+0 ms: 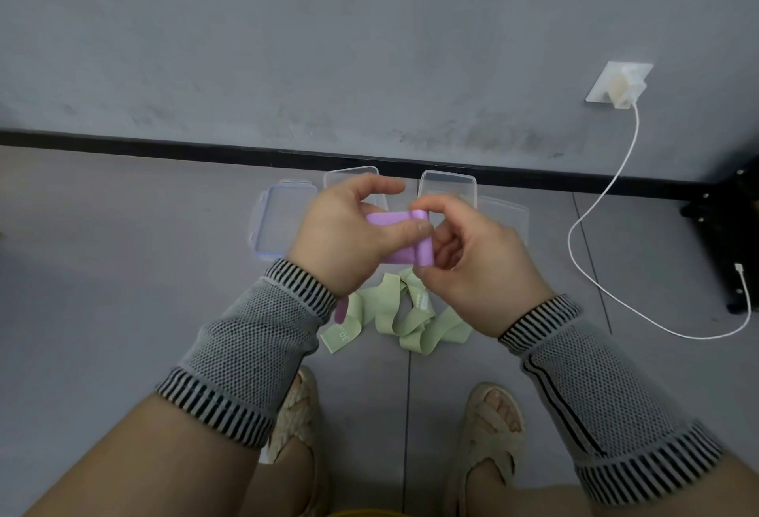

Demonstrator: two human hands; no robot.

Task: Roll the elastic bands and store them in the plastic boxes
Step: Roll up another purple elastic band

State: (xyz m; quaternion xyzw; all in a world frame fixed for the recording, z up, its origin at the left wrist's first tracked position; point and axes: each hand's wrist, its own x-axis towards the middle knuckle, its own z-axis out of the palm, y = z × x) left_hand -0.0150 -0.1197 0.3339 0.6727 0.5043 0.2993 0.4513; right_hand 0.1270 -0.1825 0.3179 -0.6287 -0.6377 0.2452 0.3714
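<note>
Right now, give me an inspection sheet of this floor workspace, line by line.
Surface: grey floor, bare in places.
Job's things: purple band partly rolled in both hands; green band loose on floor; clear boxes and lids by the wall.
Clutter: nothing seen.
Grippers: left hand and right hand pinch the purple band.
Cables: white cable from wall charger, trailing on floor.
Surroundings: grey wall, black stand at right.

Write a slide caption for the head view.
Both hands roll a purple band above a loose green band and open boxes.
</note>
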